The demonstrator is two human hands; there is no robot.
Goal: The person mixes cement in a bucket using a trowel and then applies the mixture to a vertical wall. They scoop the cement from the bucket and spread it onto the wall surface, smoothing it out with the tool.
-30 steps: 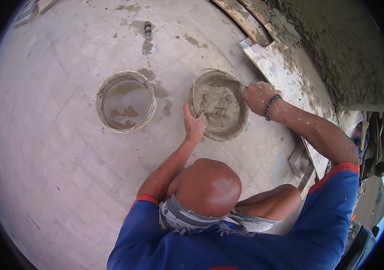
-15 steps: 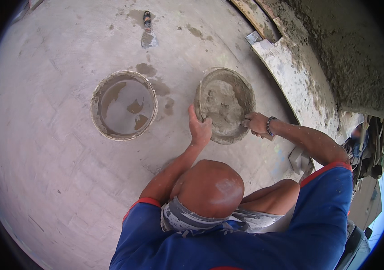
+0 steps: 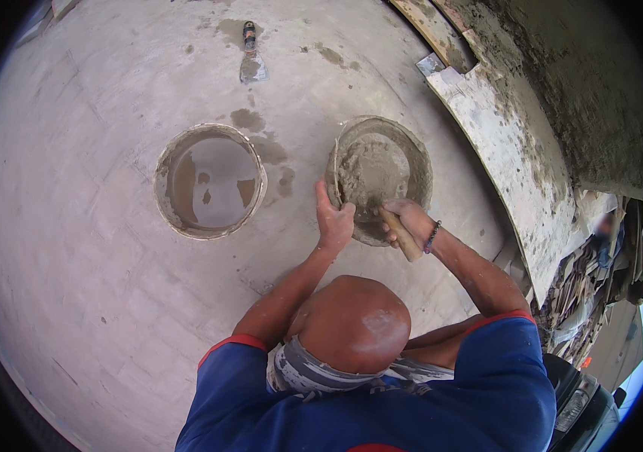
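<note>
My left hand (image 3: 334, 224) grips the near-left rim of a mortar-crusted bucket (image 3: 425, 167), thumb over the edge. Wet grey mortar (image 3: 374, 169) lies in this bucket, heaped towards its left side. In my right hand (image 3: 410, 218), at the near rim, is a trowel by its wooden handle (image 3: 401, 235). The handle tilts down towards the mortar; its blade is hidden in the bucket. Left of it stands a second bucket (image 3: 159, 188), holding greyish water (image 3: 220, 177).
A scraper (image 3: 250, 56) with a dark handle lies on the pale concrete floor (image 3: 95, 226) beyond the buckets. Wet splashes (image 3: 248, 119) mark the floor. To the right lean a mortar-spattered board (image 3: 506, 139) and a stack of scrap wood (image 3: 581, 279). A dark vehicle (image 3: 581, 399) shows at lower right.
My right hand has moved left and nearer along the bucket's rim, and the trowel handle now points towards me. The mortar's surface has shifted. My left hand keeps its grip on the rim.
</note>
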